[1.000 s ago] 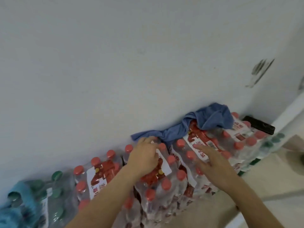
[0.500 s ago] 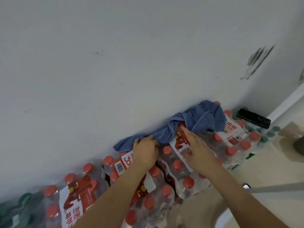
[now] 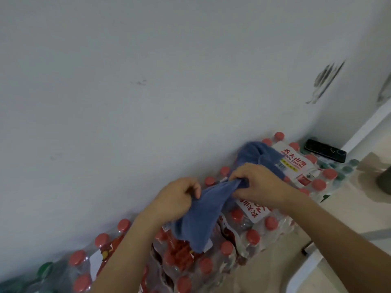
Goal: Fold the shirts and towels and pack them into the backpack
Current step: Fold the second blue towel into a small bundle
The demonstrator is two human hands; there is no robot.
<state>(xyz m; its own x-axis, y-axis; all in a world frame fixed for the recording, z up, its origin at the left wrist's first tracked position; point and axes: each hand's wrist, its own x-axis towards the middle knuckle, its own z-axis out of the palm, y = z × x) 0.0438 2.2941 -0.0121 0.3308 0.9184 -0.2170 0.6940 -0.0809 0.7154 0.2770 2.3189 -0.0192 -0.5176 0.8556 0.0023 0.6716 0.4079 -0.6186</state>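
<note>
Blue towel (image 3: pixel 201 216), soft napped cloth, was twisted into a loose rope over the bottle packs (image 3: pixel 281 227) at the foot of the white wall (image 3: pixel 148 92). The left hand (image 3: pixel 175 199) was clenched round its near portion. The right hand (image 3: pixel 260 185) gripped a bunched fold just beside it, fingers curled in.

Below the left hand a flat flap hung down over the packs, its corner pointing toward the camera. Beyond the right hand the cloth lay heaped on a pack close to the wall. Its long axis ran from lower left to upper right, roughly along the wall's base.

The packs were clear, crinkled shrink-wrap holding water bottles (image 3: pixel 252 240) with round red caps (image 3: pixel 271 223) and red-and-white labels (image 3: pixel 294 160) (Chinese print, "Nongfu Spring" legible on one). Green-capped bottles (image 3: pixel 347 168) stood at far right. A black smartphone (image 3: pixel 325 153) lay flat on the packs by the corner.
</note>
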